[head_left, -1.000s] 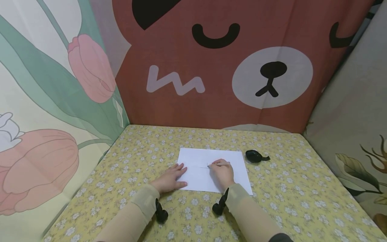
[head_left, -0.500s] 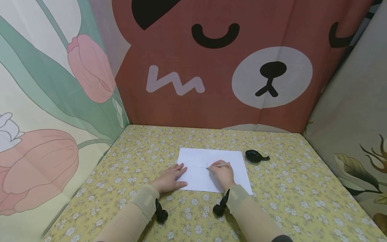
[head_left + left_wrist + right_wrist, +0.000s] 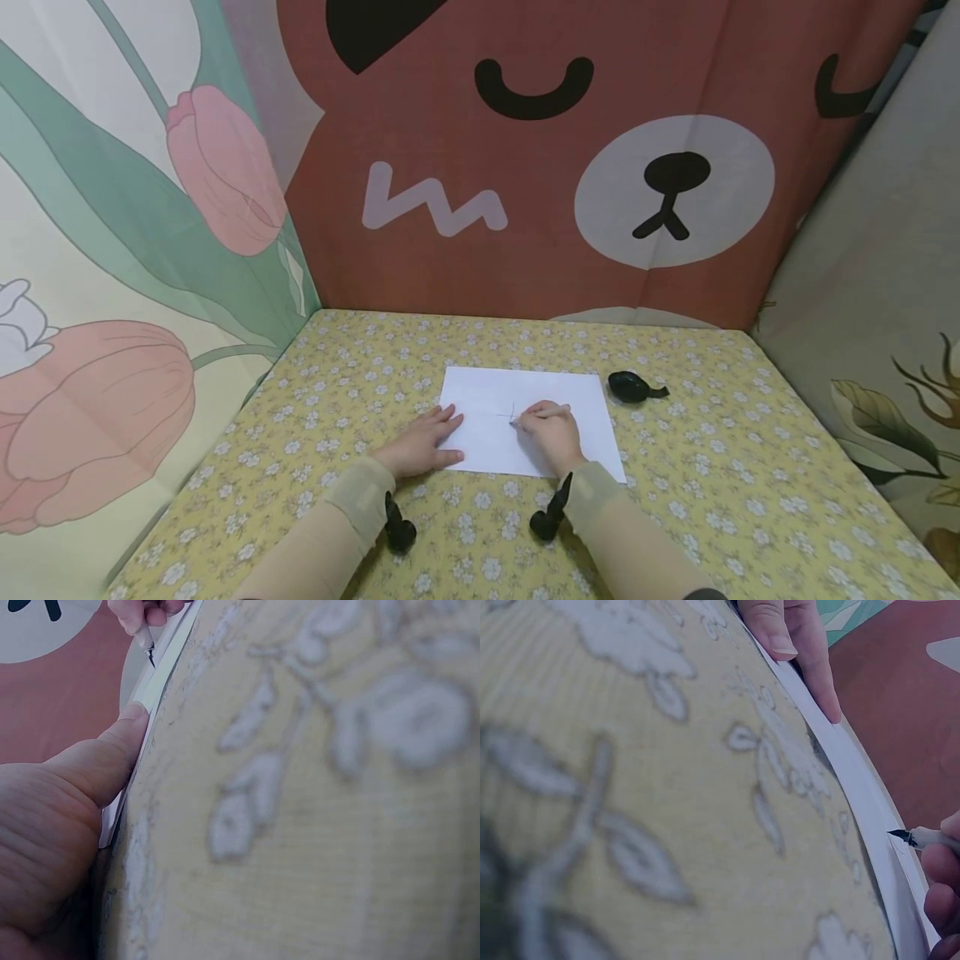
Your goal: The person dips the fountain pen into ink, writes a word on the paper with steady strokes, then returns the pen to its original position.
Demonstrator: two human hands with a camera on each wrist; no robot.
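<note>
Left panel [image 3: 97,217]: pale hanging, printed with pink tulips and green leaves.

Worktop [image 3: 322,358]: covered in yellow cloth with small white flowers.

Left sleeve [image 3: 322,533]: light beige; a small black device [image 3: 401,530] at the cuff.

Left hand [image 3: 420,442]: laid flat, fingers spread, fingertips and thumb resting on the left edge of the paper.

Paper [image 3: 476,446]: one white sheet, landscape, lying on the worktop between and beneath the hands.

Drawn lines [image 3: 502,415]: thin and dark, one horizontal, one upright, meeting near the middle of the sheet.

Pen [image 3: 928,838]: pale barrel, dark pointed tip; tilted, tip at the drawn lines.

Right hand [image 3: 553,433]: over the right half of the paper, fingers curled, pinching the pen near its tip.

Rear panel [image 3: 435,283]: reddish brown, printed with a bear's face.

Black object [image 3: 628,387]: glossy, rounded, with a short tail pointing right; on the worktop just beside the paper's upper right corner.

Right panel [image 3: 870,275]: greyish hanging, printed with leaves.
</note>
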